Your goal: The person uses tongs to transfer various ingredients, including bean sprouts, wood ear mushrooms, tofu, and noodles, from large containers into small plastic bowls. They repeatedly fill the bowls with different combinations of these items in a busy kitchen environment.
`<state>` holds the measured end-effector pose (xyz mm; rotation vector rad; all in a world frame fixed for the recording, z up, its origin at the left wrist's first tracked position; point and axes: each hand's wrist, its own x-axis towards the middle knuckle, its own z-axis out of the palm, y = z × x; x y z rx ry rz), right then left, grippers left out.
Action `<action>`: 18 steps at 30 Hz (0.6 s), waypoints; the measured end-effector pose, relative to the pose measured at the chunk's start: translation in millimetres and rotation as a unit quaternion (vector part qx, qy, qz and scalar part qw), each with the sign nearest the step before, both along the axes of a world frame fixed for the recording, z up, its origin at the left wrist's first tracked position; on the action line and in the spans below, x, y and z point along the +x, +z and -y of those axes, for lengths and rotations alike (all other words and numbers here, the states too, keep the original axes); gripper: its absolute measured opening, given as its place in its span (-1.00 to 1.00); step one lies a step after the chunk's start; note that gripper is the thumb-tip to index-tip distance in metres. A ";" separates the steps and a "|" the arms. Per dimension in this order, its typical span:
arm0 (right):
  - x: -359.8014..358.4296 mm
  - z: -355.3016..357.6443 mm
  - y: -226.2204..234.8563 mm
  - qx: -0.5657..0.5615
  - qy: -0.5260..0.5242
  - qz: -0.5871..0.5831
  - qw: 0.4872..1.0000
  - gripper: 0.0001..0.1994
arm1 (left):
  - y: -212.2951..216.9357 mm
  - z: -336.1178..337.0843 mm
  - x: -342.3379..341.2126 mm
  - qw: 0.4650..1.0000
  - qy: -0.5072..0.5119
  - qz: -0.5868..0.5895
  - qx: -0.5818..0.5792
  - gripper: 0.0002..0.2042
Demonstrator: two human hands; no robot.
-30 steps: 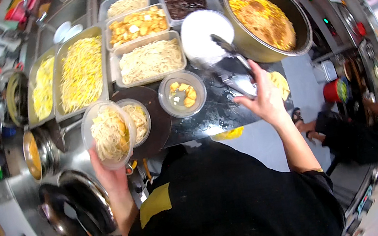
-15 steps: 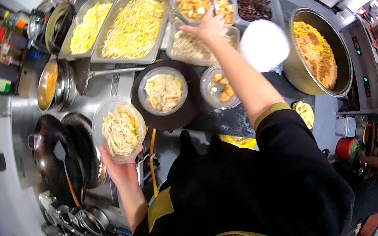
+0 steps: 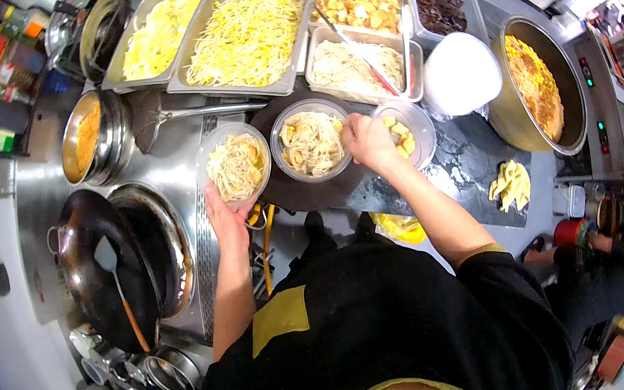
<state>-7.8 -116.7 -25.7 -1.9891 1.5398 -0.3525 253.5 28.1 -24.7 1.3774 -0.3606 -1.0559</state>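
1. Since half a second ago the right hand (image 3: pixel 367 141) has drawn back from the far trays and now sits low between the middle noodle bowl (image 3: pixel 312 141) and the tofu bowl (image 3: pixel 406 131), while the left hand's bowl has risen closer to the counter edge.
2. Judging by that pull-back, topping is being brought from the trays down to the bowls, with the reach finished and the placing under way.
3. Fingers of the right hand are curled together over the near rim of the middle noodle bowl; whether they pinch a piece of food or a utensil I cannot tell.
4. Cupped from below by the left hand (image 3: pixel 227 216), the held noodle bowl (image 3: pixel 236 166) sits level, fingers closed around its base, just left of the middle bowl.
5. Under the middle bowl lies a dark round board (image 3: pixel 303 192).
6. Beyond the right hand stand the noodle tray (image 3: pixel 353 66) with red-handled tongs (image 3: pixel 359 53) across it, and the fried tofu tray (image 3: pixel 356 10).
7. Farther right are a white lid (image 3: pixel 460 73) and a big pot of yellow noodles (image 3: pixel 536 86).
8. Left of the held bowl sits a black wok (image 3: pixel 94 262) with a spatula.
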 end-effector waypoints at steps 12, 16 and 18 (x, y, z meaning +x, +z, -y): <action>-178.9 -89.0 20.7 -0.252 -0.216 -0.031 0.943 -0.89 | -15.0 31.7 -9.8 0.989 0.031 0.019 0.141 -0.42; -310.0 -120.5 -10.7 -0.155 -0.285 -0.342 0.882 -0.67 | -46.7 -23.8 -1.4 0.995 -0.095 0.002 0.019 -0.57; -336.2 -138.5 -45.6 -0.146 -0.270 -0.365 0.879 -0.57 | -5.8 -19.5 -84.5 0.958 -0.238 -0.009 0.157 -0.68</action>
